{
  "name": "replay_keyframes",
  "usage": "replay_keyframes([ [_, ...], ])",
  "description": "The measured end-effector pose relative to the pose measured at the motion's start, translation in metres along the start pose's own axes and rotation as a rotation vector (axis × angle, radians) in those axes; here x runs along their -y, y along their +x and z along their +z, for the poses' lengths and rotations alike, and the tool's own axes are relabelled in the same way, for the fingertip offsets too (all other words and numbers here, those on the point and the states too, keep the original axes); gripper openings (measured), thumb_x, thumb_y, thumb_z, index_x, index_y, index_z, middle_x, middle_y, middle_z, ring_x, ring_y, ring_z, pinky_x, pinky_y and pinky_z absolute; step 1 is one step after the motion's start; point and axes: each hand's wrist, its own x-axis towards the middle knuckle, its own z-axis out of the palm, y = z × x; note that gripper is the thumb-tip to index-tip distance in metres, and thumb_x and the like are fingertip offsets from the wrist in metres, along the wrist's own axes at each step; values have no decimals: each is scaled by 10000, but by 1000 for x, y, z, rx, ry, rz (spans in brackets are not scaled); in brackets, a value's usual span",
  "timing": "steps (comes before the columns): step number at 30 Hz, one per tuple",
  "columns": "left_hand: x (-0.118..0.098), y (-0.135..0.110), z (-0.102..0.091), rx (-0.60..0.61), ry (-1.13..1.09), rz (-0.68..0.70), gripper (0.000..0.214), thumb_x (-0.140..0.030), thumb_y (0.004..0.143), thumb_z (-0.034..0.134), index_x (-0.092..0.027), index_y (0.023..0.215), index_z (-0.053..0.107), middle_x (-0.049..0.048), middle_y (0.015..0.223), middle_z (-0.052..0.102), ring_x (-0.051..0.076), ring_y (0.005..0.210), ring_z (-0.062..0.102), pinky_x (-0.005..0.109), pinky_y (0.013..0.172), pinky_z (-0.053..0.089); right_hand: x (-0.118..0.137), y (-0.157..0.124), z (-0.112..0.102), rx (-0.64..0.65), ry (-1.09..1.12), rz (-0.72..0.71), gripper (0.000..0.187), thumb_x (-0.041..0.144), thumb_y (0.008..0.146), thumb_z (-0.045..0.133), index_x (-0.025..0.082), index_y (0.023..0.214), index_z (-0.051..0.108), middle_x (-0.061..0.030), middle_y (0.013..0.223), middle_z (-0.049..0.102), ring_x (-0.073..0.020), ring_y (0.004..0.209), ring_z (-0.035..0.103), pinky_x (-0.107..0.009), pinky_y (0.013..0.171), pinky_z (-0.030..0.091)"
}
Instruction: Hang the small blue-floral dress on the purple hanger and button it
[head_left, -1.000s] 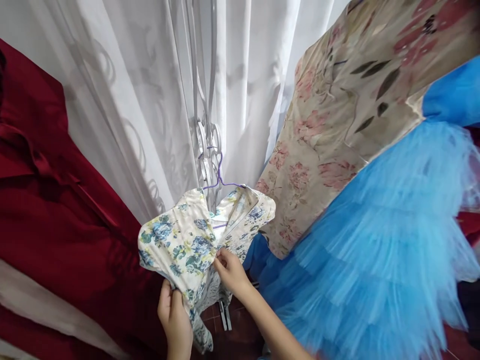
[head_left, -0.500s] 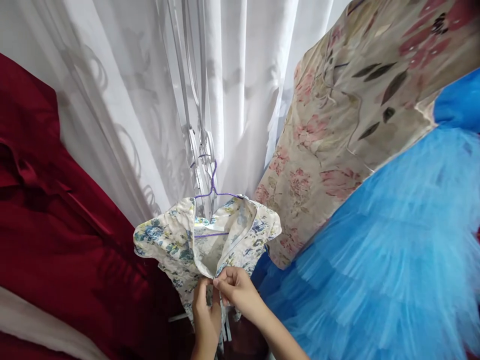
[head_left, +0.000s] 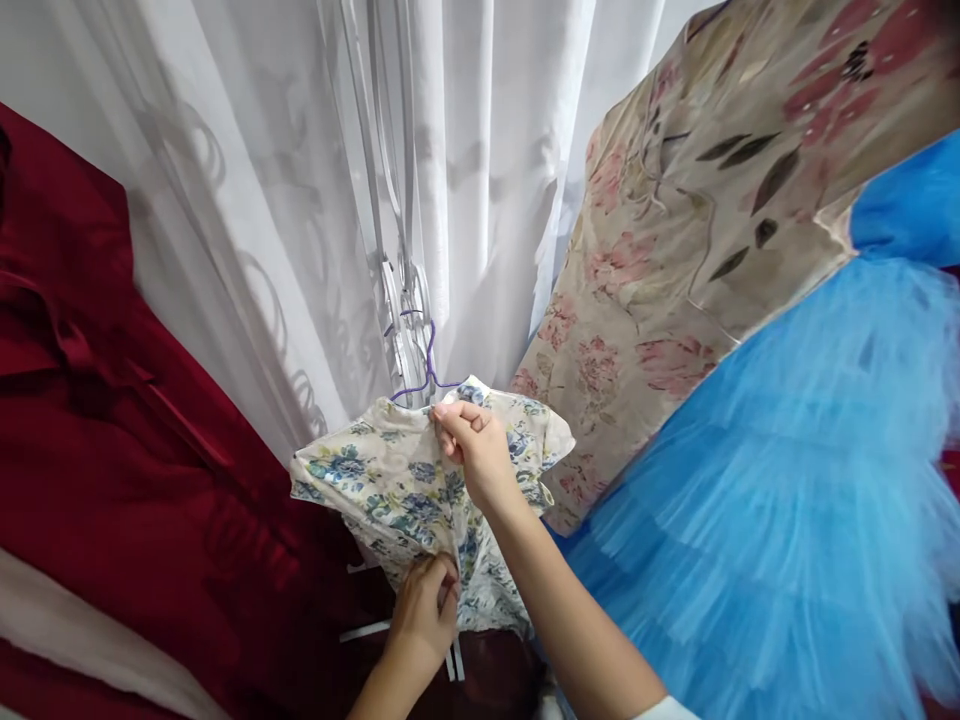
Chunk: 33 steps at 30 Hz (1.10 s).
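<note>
Blue-and-yellow flowered cloth makes up the floral dress (head_left: pixel 375 480), which hangs just below the centre of the frame on a purple hanger (head_left: pixel 429 365). The hanger's hook is caught on a white metal stand (head_left: pixel 401 290) in front of a sheer white curtain (head_left: pixel 262 200).

The right hand (head_left: pixel 476 450) is raised to the top of the dress, at the neckline directly under the hook. Its fingers (head_left: pixel 454 420) are pressed together, pinching the edge of the cloth there, and the wrist and forearm cross the dress's right half on a slant toward the lower right of the frame.

The left hand (head_left: pixel 424 610) sits lower, at the bottom centre. Its fingers (head_left: pixel 442 580) are curled shut around a gathered fold of the skirt part along the dress's middle line. The dress is thus stretched between the two hands, one at its top and one near its lower part. Its short left sleeve spreads out flat toward the left, clear of both hands.

A dark red garment (head_left: pixel 112 400) fills the left side of the frame, close beside the dress. On the right hang a beige garment with pink flowers (head_left: pixel 697 220) and, below it, a bright blue tulle skirt (head_left: pixel 787 480), which lies just beside the right forearm.
</note>
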Motion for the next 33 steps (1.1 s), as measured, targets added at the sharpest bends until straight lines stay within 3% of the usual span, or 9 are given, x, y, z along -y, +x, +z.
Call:
replay_keyframes([
  [5,-42,41,-86,-442,-195,187,311,-221,941,507,-245,1240,590,73,1040,656,206,936,613,308,866,454,-3,-24,-5,6,-89,-16,294,431,808,696,177,708,587,75,422,482,-68,371,347,-205,405,246],
  [7,-65,66,-119,-466,-132,306,410,-237,955,503,-254,1364,518,48,959,643,178,838,597,291,825,455,1,-29,-4,24,-111,-45,305,437,812,696,181,704,571,74,436,482,-69,378,364,-207,410,253],
  [10,-92,96,-145,-361,21,442,186,-250,962,506,-215,1036,672,39,891,635,166,816,580,276,789,437,2,-28,-2,48,-169,-113,297,428,832,684,186,721,553,74,466,467,-75,400,368,-212,420,247],
  [13,-104,106,-150,-400,73,505,174,-239,961,506,-188,852,632,29,815,615,157,782,572,266,754,430,-12,-24,-3,-51,-313,-238,264,377,867,641,194,713,528,74,507,427,-79,438,344,-222,445,238],
  [18,-73,110,-173,-821,-42,354,129,-256,931,566,-171,882,650,23,821,634,157,817,585,264,794,439,-50,-33,-9,-59,-451,-188,255,342,857,612,209,676,492,77,502,391,-95,451,351,-233,465,266],
  [22,-7,106,-200,-1074,-685,-25,67,-210,873,638,-155,836,649,-23,752,599,104,735,556,211,771,449,-60,-55,-10,54,-427,-92,216,307,859,601,206,696,504,66,509,420,-101,464,372,-231,467,276],
  [24,22,94,-199,-1060,-1058,-240,109,-191,875,601,-155,772,598,-29,711,583,98,688,560,227,769,479,-61,-65,-9,137,-435,-59,213,295,862,601,201,694,508,55,522,447,-103,478,395,-228,474,284],
  [27,46,70,-172,-923,-1277,-470,192,-185,867,539,-163,678,520,-15,626,574,119,597,569,279,694,523,-68,-74,-16,220,-426,2,217,285,867,593,198,695,493,56,535,446,-102,496,402,-221,481,286],
  [33,32,42,-74,-743,-1376,-597,86,-249,788,646,-162,795,649,39,777,691,185,759,664,298,705,540,-93,-76,-69,108,-677,47,128,236,854,571,188,738,546,38,588,503,-127,551,466,-241,545,338],
])
